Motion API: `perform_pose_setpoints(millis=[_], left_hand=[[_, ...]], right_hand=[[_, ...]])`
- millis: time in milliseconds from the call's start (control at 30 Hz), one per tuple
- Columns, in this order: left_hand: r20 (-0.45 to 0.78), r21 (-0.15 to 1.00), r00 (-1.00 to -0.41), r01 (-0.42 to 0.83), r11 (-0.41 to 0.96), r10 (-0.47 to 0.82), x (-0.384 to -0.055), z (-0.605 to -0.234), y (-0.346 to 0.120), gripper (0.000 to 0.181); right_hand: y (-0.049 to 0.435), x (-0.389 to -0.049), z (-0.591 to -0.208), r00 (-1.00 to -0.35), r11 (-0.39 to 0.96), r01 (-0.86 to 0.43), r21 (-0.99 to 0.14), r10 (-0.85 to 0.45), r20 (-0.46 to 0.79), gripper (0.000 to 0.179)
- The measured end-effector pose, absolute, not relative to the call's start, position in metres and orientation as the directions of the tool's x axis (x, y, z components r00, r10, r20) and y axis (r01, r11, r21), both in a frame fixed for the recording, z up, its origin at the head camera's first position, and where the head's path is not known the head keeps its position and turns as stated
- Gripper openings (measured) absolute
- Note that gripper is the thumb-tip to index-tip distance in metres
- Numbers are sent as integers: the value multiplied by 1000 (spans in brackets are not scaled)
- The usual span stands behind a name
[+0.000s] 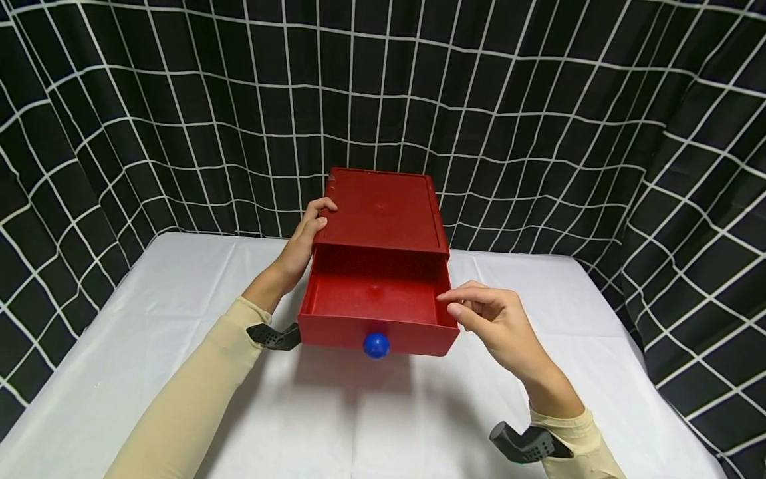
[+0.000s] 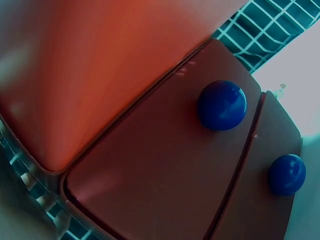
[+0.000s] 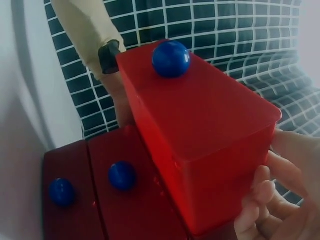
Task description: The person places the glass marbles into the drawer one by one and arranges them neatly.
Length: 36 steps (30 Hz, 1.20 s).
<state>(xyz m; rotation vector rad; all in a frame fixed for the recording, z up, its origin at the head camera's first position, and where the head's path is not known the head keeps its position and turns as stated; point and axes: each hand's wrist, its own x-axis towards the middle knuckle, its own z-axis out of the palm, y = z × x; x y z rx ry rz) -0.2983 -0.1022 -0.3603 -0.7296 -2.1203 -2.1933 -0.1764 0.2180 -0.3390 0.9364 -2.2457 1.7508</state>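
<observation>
A red plastic drawer cabinet (image 1: 383, 206) stands on the white table, its top drawer (image 1: 341, 331) pulled well out with nothing inside. A round blue knob (image 1: 376, 346) sits on that drawer's front. Two lower drawers, each with a blue knob, are closed in the left wrist view. My left hand (image 1: 296, 249) holds the cabinet's left side, with fingertips bent over its top edge. At the drawer's right wall is my right hand (image 1: 503, 326): index finger reaches over the rim, thumb close to it, other fingers loosely curled beside the wall. Contact there is unclear.
White cloth covers the table (image 1: 197, 286). A black curtain with a white grid (image 1: 383, 86) hangs behind and on both sides, close to the cabinet's back. Black wrist devices (image 1: 532, 444) are worn over the cream sleeves (image 1: 197, 392).
</observation>
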Motion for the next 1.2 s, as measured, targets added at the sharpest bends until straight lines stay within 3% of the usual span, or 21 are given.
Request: perform_pose_setpoints(millis=[867,1200], left_hand=[[329,944,-887,317,-90,325,-297,-361,-103,28],[326,945,-890,313,-94,319,-298,-360,-102,25]], right_hand=[[271,-202,-338,-885,167,-461,-872,-164,436,24],[295,-226,-356,-930,219,-363,-906,-150,337,17]])
